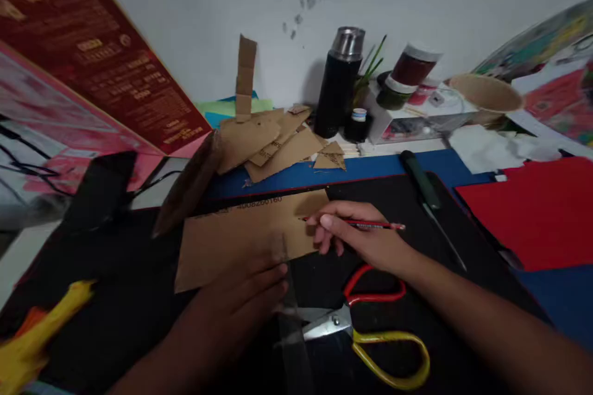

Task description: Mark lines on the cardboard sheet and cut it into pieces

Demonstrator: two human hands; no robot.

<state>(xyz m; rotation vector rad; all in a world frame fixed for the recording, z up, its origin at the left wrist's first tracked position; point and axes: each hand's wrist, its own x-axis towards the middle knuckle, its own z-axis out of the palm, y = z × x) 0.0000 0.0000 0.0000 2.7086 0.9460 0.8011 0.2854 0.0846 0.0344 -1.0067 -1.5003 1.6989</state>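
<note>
A strip of brown cardboard (pixel 227 239) with printed digits along its far edge lies on the black mat. My right hand (pixel 345 228) grips a red pencil (pixel 375 225), its tip over the right part of the strip. Blurred by motion, my left hand (pixel 241 296) reaches over the strip's near edge and holds a clear ruler (pixel 296 345), which runs from the cardboard toward me. Scissors (pixel 336 321) with one red and one yellow handle lie on the mat below my right hand, their blades partly under the ruler.
Cardboard scraps (pixel 278 141) are heaped behind the strip, beside a black thermos (pixel 338 86). A green-handled screwdriver-like tool (pixel 421 182) lies at the right, near a red sheet (pixel 532 216). A dark phone-like slab (pixel 99 188) and a blurred yellow object (pixel 50 324) sit at the left.
</note>
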